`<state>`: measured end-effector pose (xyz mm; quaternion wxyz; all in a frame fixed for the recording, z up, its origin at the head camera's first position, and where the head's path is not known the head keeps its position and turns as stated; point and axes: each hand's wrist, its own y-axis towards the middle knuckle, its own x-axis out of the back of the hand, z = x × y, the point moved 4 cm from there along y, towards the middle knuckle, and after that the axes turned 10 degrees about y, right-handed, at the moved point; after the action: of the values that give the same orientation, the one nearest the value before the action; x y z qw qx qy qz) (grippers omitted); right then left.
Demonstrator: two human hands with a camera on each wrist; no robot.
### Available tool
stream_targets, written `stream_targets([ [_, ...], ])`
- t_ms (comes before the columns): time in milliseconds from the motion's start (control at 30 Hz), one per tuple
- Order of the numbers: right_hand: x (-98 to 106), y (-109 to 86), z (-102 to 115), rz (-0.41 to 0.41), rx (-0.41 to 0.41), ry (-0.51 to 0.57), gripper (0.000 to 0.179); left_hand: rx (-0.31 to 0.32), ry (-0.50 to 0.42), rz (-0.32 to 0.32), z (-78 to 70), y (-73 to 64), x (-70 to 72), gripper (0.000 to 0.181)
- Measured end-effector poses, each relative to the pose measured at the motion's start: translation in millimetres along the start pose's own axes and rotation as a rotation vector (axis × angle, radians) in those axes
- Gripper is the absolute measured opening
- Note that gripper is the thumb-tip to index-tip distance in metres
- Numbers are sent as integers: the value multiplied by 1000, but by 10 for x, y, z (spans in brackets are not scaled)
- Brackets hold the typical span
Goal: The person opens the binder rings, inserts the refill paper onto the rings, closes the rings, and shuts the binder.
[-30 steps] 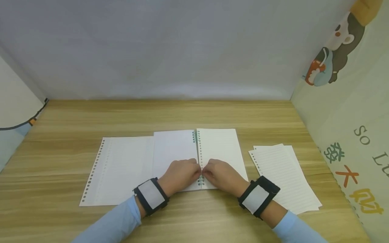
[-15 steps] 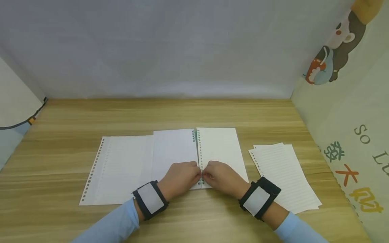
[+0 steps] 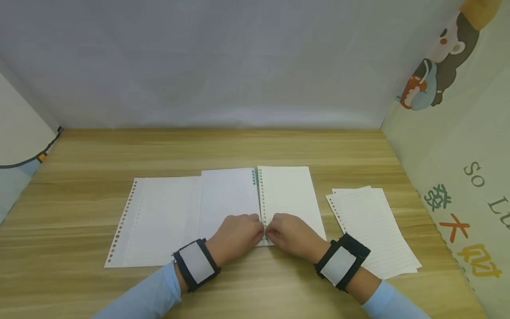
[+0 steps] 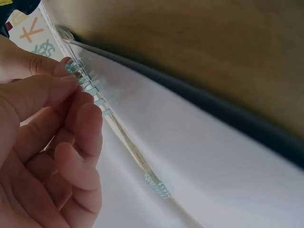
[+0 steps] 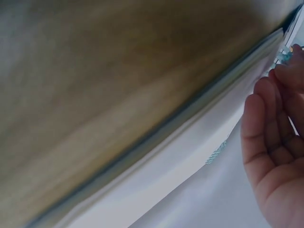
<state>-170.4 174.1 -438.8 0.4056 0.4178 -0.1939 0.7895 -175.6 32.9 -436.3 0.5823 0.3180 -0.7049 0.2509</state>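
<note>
An open loose-leaf notebook (image 3: 229, 190) lies flat, its white pages spread to both sides of a binding with clear teal rings (image 4: 90, 88). My left hand (image 3: 237, 235) is at the lower end of the binding, thumb and index finger pinching the rings there. Facing it across the binding, my right hand (image 3: 296, 235) pinches the same ring section from the other side, its fingertips (image 5: 287, 71) close to the left ones. Further up the binding, the other ring group (image 4: 156, 185) shows in the left wrist view. In the head view the hands hide most of the lower rings.
A punched white sheet (image 3: 163, 217) lies left of the notebook and reaches its left page. Several lined loose sheets (image 3: 374, 221) lie on the right, partly under the right forearm in view. A grey-white curtain (image 3: 223, 66) stands behind the wooden table (image 3: 223, 148).
Both hands have slid slightly along the binding toward the near edge, now covering more of the lower rings. Notebook and loose sheets keep their places.
</note>
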Motion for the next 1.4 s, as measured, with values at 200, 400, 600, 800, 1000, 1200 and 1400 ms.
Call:
stream_targets([
  [200,-23,12,2,6,-2,-5,10,-5,32,-12,1,11,-28,16],
  [400,-30,-9,-9,4,3,-21,9,-7,51,-4,-14,-1,-12,15],
  [600,-28,-70,13,17,3,17,10,-24,39,-1,-61,-48,-4,13],
  [800,-40,-71,13,26,3,17,9,-28,99,-34,-73,-64,-8,14],
  [1000,-37,-66,14,28,27,-4,7,-28,101,-42,-73,-60,-18,13],
  [1200,-34,-60,26,26,30,-6,7,-35,93,-53,-83,-66,-10,12],
  [1400,-32,-57,14,27,29,-2,6,-41,135,-57,-91,-82,-2,11],
])
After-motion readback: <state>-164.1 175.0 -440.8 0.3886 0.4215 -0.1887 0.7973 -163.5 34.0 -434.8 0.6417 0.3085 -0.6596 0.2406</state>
